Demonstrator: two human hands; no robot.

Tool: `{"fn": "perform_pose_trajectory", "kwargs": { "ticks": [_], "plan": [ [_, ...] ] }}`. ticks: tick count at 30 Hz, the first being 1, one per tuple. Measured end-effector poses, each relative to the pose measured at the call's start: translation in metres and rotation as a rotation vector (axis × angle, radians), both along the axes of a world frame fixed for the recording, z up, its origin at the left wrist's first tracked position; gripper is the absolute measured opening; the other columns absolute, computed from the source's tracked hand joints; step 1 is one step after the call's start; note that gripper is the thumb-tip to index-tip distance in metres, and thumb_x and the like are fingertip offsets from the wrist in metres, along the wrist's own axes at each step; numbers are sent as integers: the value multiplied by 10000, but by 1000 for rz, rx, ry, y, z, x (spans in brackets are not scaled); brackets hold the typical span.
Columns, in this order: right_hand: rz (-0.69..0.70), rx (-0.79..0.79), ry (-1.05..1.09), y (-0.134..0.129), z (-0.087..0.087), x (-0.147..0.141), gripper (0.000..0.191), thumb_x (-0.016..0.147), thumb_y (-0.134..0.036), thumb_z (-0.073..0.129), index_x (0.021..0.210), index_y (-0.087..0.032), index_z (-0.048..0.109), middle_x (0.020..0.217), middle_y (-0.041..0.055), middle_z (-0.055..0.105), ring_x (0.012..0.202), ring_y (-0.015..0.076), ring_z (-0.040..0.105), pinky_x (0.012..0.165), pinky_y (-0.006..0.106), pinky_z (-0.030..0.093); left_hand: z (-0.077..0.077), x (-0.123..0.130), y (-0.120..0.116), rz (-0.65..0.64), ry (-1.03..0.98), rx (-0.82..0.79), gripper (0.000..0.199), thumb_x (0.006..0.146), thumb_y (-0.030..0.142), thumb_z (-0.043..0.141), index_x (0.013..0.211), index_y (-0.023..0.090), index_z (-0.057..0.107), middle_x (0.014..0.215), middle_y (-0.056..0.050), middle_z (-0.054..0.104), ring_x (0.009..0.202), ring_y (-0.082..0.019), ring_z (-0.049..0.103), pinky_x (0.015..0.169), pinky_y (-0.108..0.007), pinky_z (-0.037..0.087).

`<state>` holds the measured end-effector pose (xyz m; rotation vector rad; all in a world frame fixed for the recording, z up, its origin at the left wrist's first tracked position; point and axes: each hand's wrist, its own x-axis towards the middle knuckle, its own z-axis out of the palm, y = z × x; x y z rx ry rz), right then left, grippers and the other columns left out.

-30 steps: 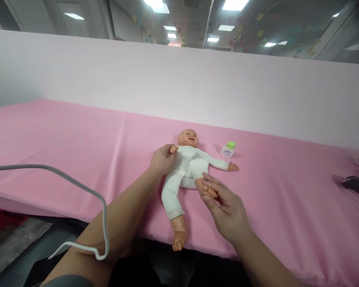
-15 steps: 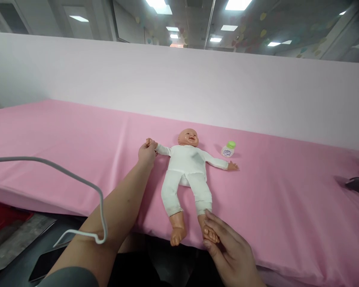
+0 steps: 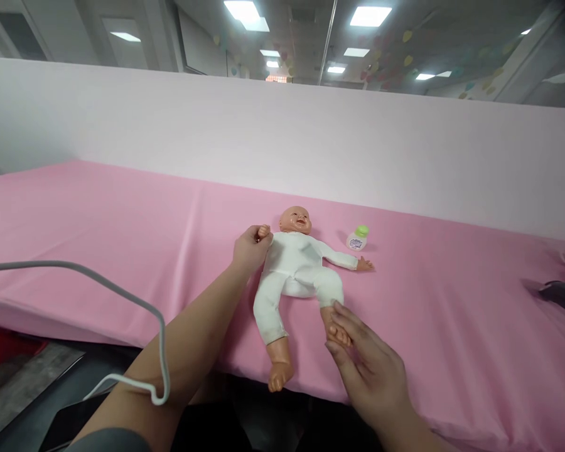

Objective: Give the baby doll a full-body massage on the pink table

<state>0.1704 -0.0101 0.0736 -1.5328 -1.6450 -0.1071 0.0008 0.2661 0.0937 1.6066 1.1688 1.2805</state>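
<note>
A baby doll [image 3: 294, 257] in a white suit lies on its back on the pink-covered table [image 3: 433, 301], its head toward the wall. My left hand [image 3: 250, 248] is closed around the doll's hand on the left side of the view, close to its shoulder. With thumb and fingers, my right hand [image 3: 370, 355] grips the doll's foot on the right side, and that leg is bent and raised. The doll's other leg and other arm lie stretched out. Beside the doll's head stands a small clear bottle [image 3: 356, 240] with a green cap.
A white cable [image 3: 122, 287] loops across the left, over my forearm. A dark phone-like slab [image 3: 68, 419] lies at lower left. At the right edge is a black object [image 3: 562, 295]. A white wall [image 3: 282, 138] with glass above stands behind the table.
My left hand has moved the doll's arm inward toward its body. My right hand has pushed the doll's foot up and slightly right, bending the leg.
</note>
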Motion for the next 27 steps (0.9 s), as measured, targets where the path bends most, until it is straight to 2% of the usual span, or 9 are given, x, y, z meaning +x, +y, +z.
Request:
{"fn": "perform_pose_trajectory", "kwargs": {
  "ticks": [3,7,11,14,18,21,23,27],
  "plan": [
    [-52,-5,25,21,15,1,369,982,-379,616,1329,-271,680,1418,65,671,1275,310,670,1038,468,611,4,4,-10,-79,222,109,168,877,323,628,1006,281,727,1002,-1,762,898,-198,679,828,-308,497],
    [-27,-47,67,50,28,5,372,993,-421,597,1325,-279,685,1434,59,660,1307,304,648,1069,484,583,9,5,-16,-203,496,291,153,889,301,606,958,278,741,957,-27,759,878,-227,676,757,-326,481],
    [13,-147,113,75,28,10,385,979,-438,609,1331,-304,686,1461,40,638,1341,296,620,1071,487,578,11,5,-16,-252,587,351,150,891,301,612,967,278,739,945,-35,749,883,-234,668,759,-335,476],
    [36,-188,187,83,25,10,400,981,-441,611,1350,-299,672,1489,42,611,1364,287,600,1056,464,590,10,5,-15,-259,596,353,160,903,330,611,983,278,739,947,-37,747,881,-234,666,754,-337,472],
    [35,-165,242,72,25,5,390,982,-425,620,1348,-303,675,1490,38,611,1307,289,648,1024,456,613,9,3,-12,-260,548,348,166,897,324,610,990,275,738,978,-32,759,898,-233,670,773,-335,475],
    [13,-149,244,53,26,3,412,978,-442,633,1369,-315,664,1472,33,627,1273,300,671,1011,468,625,8,-2,-8,-213,474,247,198,900,357,618,1043,283,733,996,-26,765,888,-226,677,784,-326,484],
    [-2,-156,241,39,25,2,432,978,-450,640,1390,-320,651,1449,25,647,1284,305,661,1014,471,626,6,-7,-2,-173,361,183,194,914,380,610,1048,284,713,1014,-14,761,880,-211,677,800,-315,494],
    [44,-182,205,10,20,1,458,977,-421,655,1419,-305,632,1416,36,670,1270,308,668,989,440,640,-1,-17,16,-79,93,70,166,922,410,615,932,249,657,989,-12,736,885,-193,669,828,-312,515]
  ]
}}
